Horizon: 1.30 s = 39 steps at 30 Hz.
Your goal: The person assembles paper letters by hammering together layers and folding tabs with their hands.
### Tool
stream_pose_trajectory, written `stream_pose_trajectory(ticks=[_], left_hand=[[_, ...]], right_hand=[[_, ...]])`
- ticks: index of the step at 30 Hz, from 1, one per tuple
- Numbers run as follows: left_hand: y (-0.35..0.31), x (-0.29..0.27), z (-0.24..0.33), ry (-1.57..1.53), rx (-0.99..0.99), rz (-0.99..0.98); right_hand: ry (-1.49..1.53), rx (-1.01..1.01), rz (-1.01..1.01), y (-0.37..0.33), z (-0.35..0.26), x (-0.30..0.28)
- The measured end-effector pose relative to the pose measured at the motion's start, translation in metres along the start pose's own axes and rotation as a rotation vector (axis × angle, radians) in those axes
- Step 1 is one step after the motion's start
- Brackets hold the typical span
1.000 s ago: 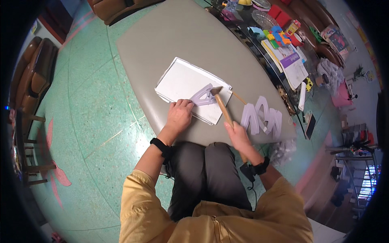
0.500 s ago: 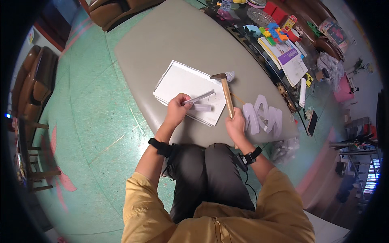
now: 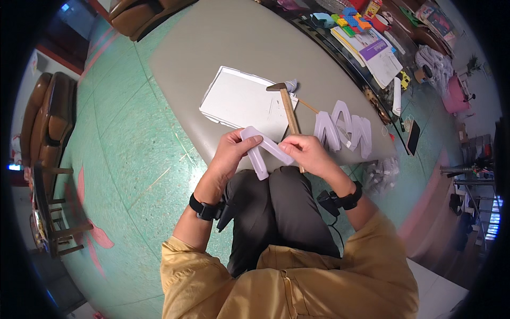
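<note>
A pale, whitish V-shaped plastic piece [image 3: 256,158] is held up over my knees, its bend at the top and its two legs spread. My left hand [image 3: 229,153] grips it near the bend, thumb across the front. With thumb and fingers my right hand [image 3: 314,154] pinches the end of the other leg. Beyond my hands a hammer [image 3: 289,111] with a wooden handle lies across the right edge of a shallow white tray [image 3: 234,94], its head pointing away. Several similar pale V-shaped pieces [image 3: 340,125] stand or lie to the right of the hammer.
All this rests on a large grey-beige padded surface [image 3: 199,42]. A thin stick [image 3: 308,105] and a small wrapped grey bundle [image 3: 291,85] lie by the hammer. On the right, a dark table carries papers [image 3: 380,58] and colourful toy bricks [image 3: 351,22]. A clear plastic bag [image 3: 381,175] sits below right.
My right hand has let go of the hammer, now lying on the tray, and taken one leg of the plastic piece. My left hand has lifted the piece off the tray toward me.
</note>
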<state>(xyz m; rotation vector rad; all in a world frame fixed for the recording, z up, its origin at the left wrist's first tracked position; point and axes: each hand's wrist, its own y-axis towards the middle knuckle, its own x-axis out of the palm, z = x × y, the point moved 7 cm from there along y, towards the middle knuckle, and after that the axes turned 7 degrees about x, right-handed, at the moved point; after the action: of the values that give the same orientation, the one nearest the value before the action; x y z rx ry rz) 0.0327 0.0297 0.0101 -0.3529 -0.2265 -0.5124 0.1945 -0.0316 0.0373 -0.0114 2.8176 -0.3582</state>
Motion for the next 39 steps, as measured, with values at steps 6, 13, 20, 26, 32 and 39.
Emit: stream_pose_trajectory(ticks=[6,13,20,26,32,39], left_hand=[[-0.023,0.032,-0.004,-0.141,-0.111,-0.113],[-0.031,0.035,-0.015,-0.081,-0.086,-0.056],[-0.031,0.039,-0.021,-0.058,-0.002,0.057],[-0.038,0.050,-0.015,-0.376,-0.242,-0.040],[-0.044,0.046,-0.025,-0.186,-0.160,-0.139],[-0.049,0.053,-0.022,-0.075,-0.136,-0.140]], right_hand=[[0.054,0.065,0.016,-0.018,0.007,0.002],[0.001,-0.038,0.028,-0.032,0.007,0.009],[-0.080,-0.192,0.155,-0.043,-0.003,0.011],[-0.035,-0.086,0.139,-0.050,0.003,-0.002],[0.031,-0.064,0.057,-0.053,0.005,0.004],[0.249,-0.003,0.027,-0.055,0.009,0.005]])
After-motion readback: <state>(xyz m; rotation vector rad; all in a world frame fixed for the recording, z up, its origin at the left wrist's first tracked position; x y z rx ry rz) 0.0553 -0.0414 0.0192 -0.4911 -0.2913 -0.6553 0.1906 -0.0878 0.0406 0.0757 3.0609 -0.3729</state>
